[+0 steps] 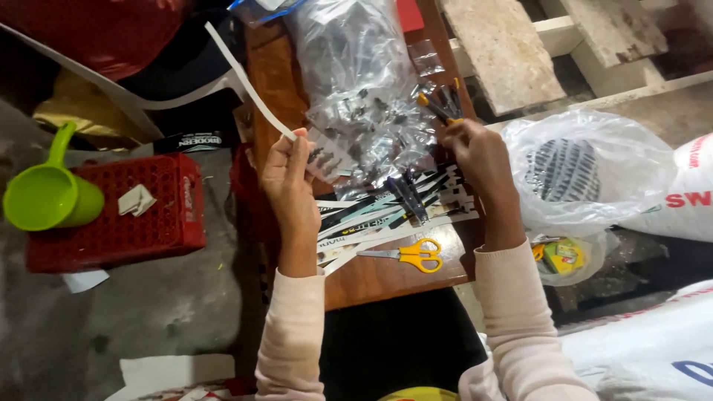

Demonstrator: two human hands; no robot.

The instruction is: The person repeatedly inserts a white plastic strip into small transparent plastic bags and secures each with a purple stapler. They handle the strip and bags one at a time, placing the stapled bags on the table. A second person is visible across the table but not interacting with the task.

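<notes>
White and long, a thin paper strip point(249, 82) rises up-left from the left hand point(288, 182), pinched at its lower end. Across the wooden table point(386, 278), the right hand point(479, 156) grips a bundle of dark pens point(444, 102) (yellow-handled scissors point(414, 255) lie between the forearms).

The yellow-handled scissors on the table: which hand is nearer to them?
Left. The left hand is up and left of the yellow-handled scissors, holding a white strip. The right hand sits slightly farther, above them, holding small tools.
</notes>
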